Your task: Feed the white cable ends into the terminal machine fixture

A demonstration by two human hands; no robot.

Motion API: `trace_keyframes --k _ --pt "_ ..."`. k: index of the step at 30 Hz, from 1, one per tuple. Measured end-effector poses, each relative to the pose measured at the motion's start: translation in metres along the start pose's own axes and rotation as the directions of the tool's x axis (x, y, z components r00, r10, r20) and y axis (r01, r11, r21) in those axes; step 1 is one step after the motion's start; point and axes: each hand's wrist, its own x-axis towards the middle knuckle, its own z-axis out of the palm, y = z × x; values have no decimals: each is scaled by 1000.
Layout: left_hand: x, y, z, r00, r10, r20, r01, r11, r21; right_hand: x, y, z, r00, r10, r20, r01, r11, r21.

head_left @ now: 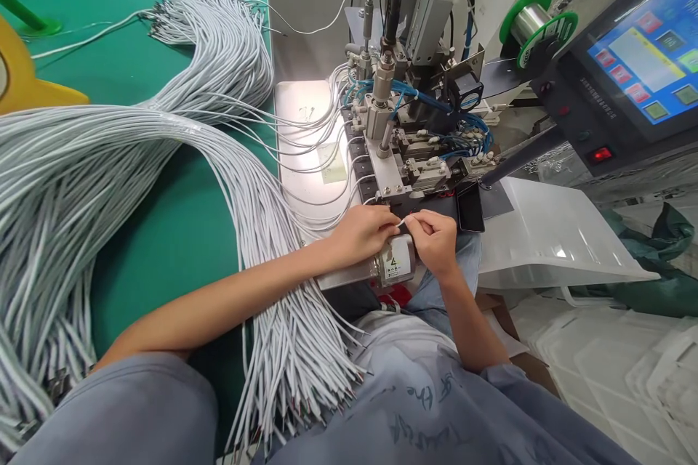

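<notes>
My left hand (363, 232) and my right hand (435, 238) meet at the front of a small soldering machine (406, 123). Both are closed in a pinch on the end of one thin white cable (402, 221), held at the machine's black fixture row (430, 203). Several white cables loop from the machine's left side back across a white plate (305, 123). A large bundle of white cables (109, 160) lies over the green mat (163, 232) to my left and hangs off the table edge by my left forearm.
A touchscreen control box (638, 58) with a red lit switch (601, 154) stands at the right. A green solder spool (531, 18) sits behind the machine. A white plastic chute (550, 232) slopes to the right, with white trays (611, 370) below. A yellow object (22, 80) lies far left.
</notes>
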Motion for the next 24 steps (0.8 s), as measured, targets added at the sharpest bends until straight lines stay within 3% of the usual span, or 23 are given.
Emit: trace_keyframes --k 2,4,10,13,19,24 --pt "1 2 0 999 -24 47 28 996 -86 -2 3 4 999 32 -42 -30 999 45" --pt "2 3 -2 996 -9 93 15 998 -61 -3 9 6 995 91 -29 -88 993 73" --pt "3 -3 -1 963 -105 250 37 964 263 2 36 3 947 295 132 -316 931 186" --pt "4 -5 1 936 -147 319 39 946 321 4 46 6 929 338 151 -366 900 236" --pt "5 -7 2 933 -135 334 19 945 327 6 51 15 905 382 185 -421 866 269" --pt "4 -6 -1 931 -78 356 -74 916 394 6 54 17 900 378 218 -427 864 265"
